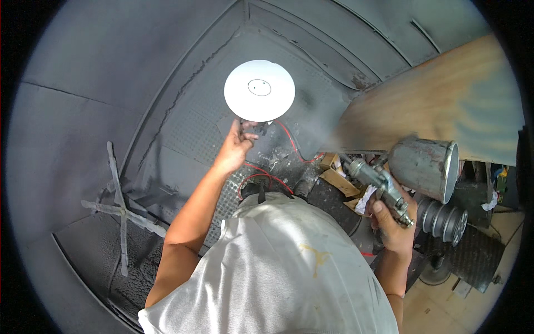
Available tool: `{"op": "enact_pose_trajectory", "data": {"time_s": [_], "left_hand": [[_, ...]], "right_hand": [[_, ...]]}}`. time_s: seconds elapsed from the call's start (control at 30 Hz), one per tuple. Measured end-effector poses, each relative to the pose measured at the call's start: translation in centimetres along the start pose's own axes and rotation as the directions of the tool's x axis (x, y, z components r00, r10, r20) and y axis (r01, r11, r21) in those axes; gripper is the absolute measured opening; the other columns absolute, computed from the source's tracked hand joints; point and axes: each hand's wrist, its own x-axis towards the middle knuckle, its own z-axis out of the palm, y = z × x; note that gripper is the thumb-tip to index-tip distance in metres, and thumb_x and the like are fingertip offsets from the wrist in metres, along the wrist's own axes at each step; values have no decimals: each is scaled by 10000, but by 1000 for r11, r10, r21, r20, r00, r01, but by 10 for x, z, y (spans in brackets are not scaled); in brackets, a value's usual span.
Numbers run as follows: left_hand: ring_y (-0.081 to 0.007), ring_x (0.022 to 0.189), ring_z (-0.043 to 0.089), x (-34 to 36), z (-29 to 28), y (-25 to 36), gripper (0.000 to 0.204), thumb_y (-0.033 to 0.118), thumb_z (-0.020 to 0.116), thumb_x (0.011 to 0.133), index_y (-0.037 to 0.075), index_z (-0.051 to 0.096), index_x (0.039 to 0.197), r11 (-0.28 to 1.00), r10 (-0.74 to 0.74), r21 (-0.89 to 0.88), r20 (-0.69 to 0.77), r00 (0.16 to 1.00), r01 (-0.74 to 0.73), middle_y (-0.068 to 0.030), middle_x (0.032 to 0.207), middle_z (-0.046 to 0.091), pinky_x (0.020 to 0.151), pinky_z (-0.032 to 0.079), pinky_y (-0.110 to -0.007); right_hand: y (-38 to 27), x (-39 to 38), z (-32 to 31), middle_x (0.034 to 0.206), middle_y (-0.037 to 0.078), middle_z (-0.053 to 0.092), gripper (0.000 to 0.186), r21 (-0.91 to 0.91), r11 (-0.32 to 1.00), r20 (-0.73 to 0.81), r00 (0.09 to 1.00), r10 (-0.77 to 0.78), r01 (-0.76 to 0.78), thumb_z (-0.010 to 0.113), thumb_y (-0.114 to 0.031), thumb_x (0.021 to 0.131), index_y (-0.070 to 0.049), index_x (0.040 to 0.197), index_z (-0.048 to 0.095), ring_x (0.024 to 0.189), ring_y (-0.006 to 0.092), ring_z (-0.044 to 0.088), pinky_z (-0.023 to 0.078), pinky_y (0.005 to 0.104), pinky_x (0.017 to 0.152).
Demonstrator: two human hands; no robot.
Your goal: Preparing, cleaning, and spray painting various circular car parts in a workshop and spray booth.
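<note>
A white round disc [259, 106] with a small ringed centre stands ahead of me, a little left of the middle. My left hand [238, 146] is just below its near edge, fingers partly bent and spread, with nothing visible in them. Whether a fingertip touches the rim or the dark support under it, I cannot tell. My right hand [396, 225] is wrapped round a metal spray gun [384, 189], its nozzle pointing up and left. A large grey paint cup [420, 167] sits beside the gun, tilted, apparently attached to it.
Red hose [290, 139] runs over the stained floor. A cross-shaped metal stand [122, 210] is at left. Near the right hand are an opened cardboard box [339, 181] and a ribbed grey spool-like part [442, 221]. A wooden board [434, 106] leans at right; grey walls [100, 72] enclose the space.
</note>
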Motion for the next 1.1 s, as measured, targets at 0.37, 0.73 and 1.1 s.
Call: {"op": "enact_pose_trajectory", "data": {"time_s": [0.37, 0.73, 1.1], "left_hand": [[-156, 967, 613, -9, 16, -45, 901, -116, 483, 818, 101, 145, 1624, 983, -168, -63, 97, 981, 175, -138, 1366, 546, 841, 511, -283], [-194, 1012, 587, 27, -25, 5, 692, -68, 485, 781, -19, 374, 1463, 996, -74, -45, -66, 995, 71, -121, 1293, 558, 813, 489, -294], [-193, 1039, 582, -6, 22, -14, 966, -114, 475, 774, 164, 141, 1637, 985, -118, -114, 111, 987, 131, -160, 1372, 532, 882, 505, -311]], "right_hand": [[0, 2, 12, 881, 62, 661, 569, 104, 995, 241, 970, -23, -2, 773, -210, 883, 58, 1350, 590, 754, 138, 588, 489, 289, 758], [6, 24, -16, 886, 32, 654, 593, -48, 993, -195, 974, -113, 106, 728, -196, 936, 72, 1421, 516, 667, 77, 551, 454, 227, 585], [6, 7, -12, 785, 50, 628, 683, 54, 998, -22, 1000, -19, 20, 760, -297, 891, 91, 1402, 526, 649, 121, 597, 452, 230, 513]]}}
